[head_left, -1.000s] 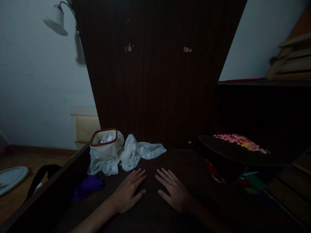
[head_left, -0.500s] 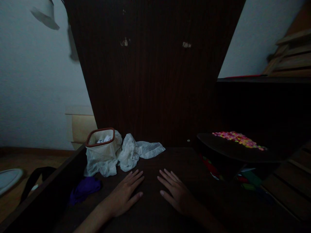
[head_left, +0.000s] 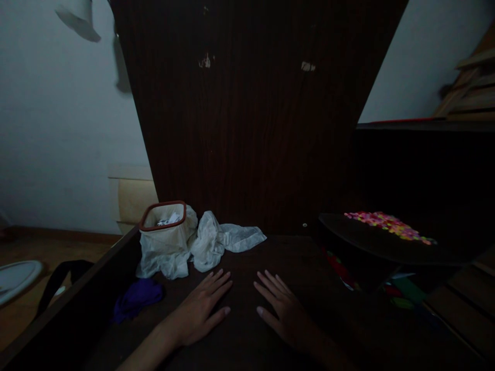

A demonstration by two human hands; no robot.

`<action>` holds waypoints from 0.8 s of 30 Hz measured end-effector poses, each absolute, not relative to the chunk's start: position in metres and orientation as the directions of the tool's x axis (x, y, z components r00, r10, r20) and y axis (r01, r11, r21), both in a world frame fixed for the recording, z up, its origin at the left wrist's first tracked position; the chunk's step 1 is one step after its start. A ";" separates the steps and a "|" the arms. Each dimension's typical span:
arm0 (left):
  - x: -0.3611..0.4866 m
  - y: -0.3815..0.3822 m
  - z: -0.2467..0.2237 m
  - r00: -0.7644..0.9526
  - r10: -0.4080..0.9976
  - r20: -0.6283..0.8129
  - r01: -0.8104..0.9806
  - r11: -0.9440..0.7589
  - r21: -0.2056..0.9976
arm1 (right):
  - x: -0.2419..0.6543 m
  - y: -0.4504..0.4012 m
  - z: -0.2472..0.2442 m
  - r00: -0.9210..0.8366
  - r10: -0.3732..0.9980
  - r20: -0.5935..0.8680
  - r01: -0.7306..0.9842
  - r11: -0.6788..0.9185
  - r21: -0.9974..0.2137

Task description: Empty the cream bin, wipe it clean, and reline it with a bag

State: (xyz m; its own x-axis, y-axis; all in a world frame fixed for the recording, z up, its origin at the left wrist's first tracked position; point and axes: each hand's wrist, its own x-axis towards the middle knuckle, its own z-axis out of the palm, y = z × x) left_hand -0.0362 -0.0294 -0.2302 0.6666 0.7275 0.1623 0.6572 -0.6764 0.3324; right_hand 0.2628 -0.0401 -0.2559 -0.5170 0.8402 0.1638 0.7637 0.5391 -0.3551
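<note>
My left hand (head_left: 201,310) lies palm down on the dark wooden desk (head_left: 243,330), fingers stretched out, holding nothing. Opposite it, my right hand (head_left: 281,308) rests the same way, its fingers spread and pointing up and inward. A gap of bare wood separates the two thumbs. Just beyond the left fingertips is a crumpled white plastic bag (head_left: 209,242). It trails from a small bin with a brown rim (head_left: 162,226), which has crumpled white scraps inside. A bunched purple cloth (head_left: 138,299) sits to the left of my left hand.
A raised side board (head_left: 77,293) edges the desk at left. On the right, a dark rounded shelf (head_left: 363,239) carries a heap of small pink and yellow pieces (head_left: 389,225); red and green items lie beneath it. A tall dark panel (head_left: 247,129) stands behind. The light is dim.
The view has turned slightly left, so the surroundings appear shifted a little to the right. Both hands stay flat on the desk in nearly the same pose.
</note>
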 end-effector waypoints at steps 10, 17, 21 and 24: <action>-0.036 -0.031 -0.229 0.671 0.731 0.120 0.665 -0.666 0.340 | 0.261 -0.041 -0.250 -0.509 0.855 0.097 0.784 0.507 -0.359; -0.037 -0.031 -0.229 0.678 0.720 0.148 0.649 -0.681 0.338 | 0.261 -0.040 -0.242 -0.516 0.856 0.031 0.793 0.491 -0.360; -0.038 -0.030 -0.229 0.684 0.717 0.133 0.647 -0.680 0.344 | 0.260 -0.041 -0.239 -0.517 0.856 0.006 0.796 0.484 -0.363; -0.038 -0.031 -0.230 0.683 0.713 0.160 0.639 -0.689 0.343 | 0.261 -0.041 -0.240 -0.515 0.857 0.017 0.793 0.484 -0.370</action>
